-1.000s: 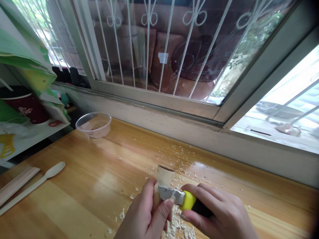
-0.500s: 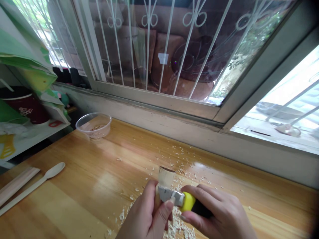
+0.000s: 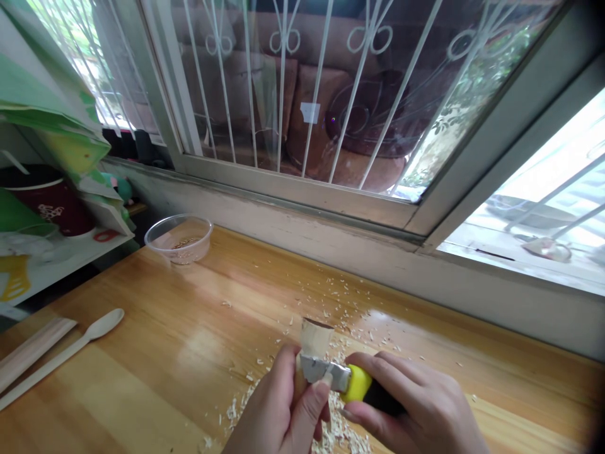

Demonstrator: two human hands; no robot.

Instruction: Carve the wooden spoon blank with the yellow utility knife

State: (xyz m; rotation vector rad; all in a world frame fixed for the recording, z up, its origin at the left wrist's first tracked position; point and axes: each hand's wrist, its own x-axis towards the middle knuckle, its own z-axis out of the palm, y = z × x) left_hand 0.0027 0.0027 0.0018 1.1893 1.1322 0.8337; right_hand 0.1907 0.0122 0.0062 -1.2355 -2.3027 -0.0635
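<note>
My left hand [image 3: 278,413] is closed round a pale wooden piece [image 3: 314,338] whose flat end sticks up above my fingers. My right hand [image 3: 416,410] grips a knife with a yellow and black handle [image 3: 358,383]. Its short metal blade [image 3: 324,371] lies across the wooden piece, and my left thumb presses on the blade's back. Wood shavings [image 3: 338,435] lie heaped on the wooden table [image 3: 155,353] under both hands.
A clear plastic bowl [image 3: 178,238] stands at the table's far left. A carved wooden spoon [image 3: 61,356] and a flat wooden strip [image 3: 29,350] lie at the left edge. Stacked green paper and cups fill a shelf [image 3: 57,189] at left. A barred window [image 3: 302,94] runs behind.
Both hands, the knife and the wooden piece have sunk slightly lower in view. The grip is the same.
</note>
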